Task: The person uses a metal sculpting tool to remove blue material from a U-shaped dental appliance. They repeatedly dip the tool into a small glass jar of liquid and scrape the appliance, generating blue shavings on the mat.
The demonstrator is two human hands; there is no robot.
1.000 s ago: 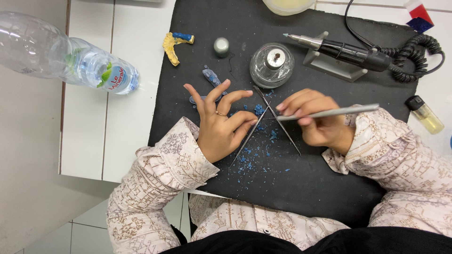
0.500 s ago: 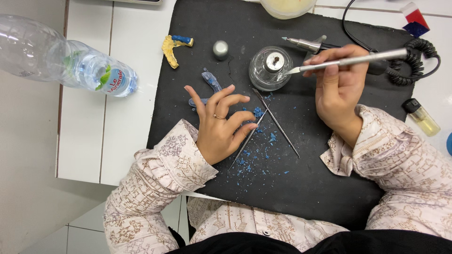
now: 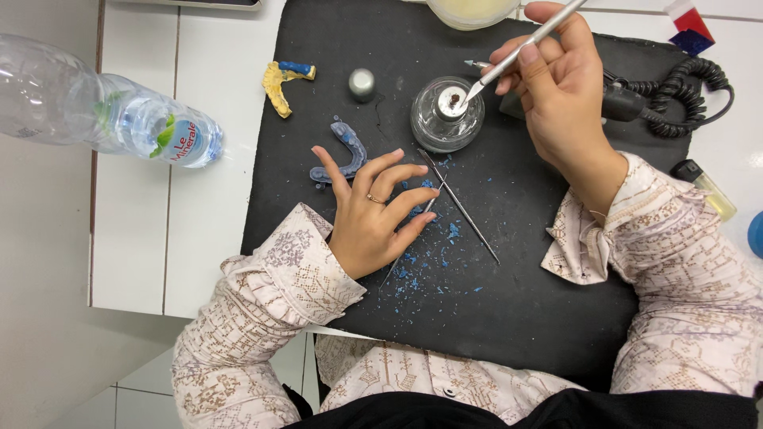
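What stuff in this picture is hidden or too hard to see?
Head view only:
- Cream bowl: cut off by the top edge.
- Blue round thing: cut off by the right edge.
- Handpiece: mostly behind the right hand.
- Glass burner: flame too small to tell.

A polished metal tool (image 3: 520, 49) meets a glossy glass burner (image 3: 447, 125) on a matt black mat (image 3: 509, 318).

Slim metal spatula (image 3: 520, 49) tilted, tip over wick of round glass spirit lamp (image 3: 447, 115); lamp upright on black mat (image 3: 509, 318).
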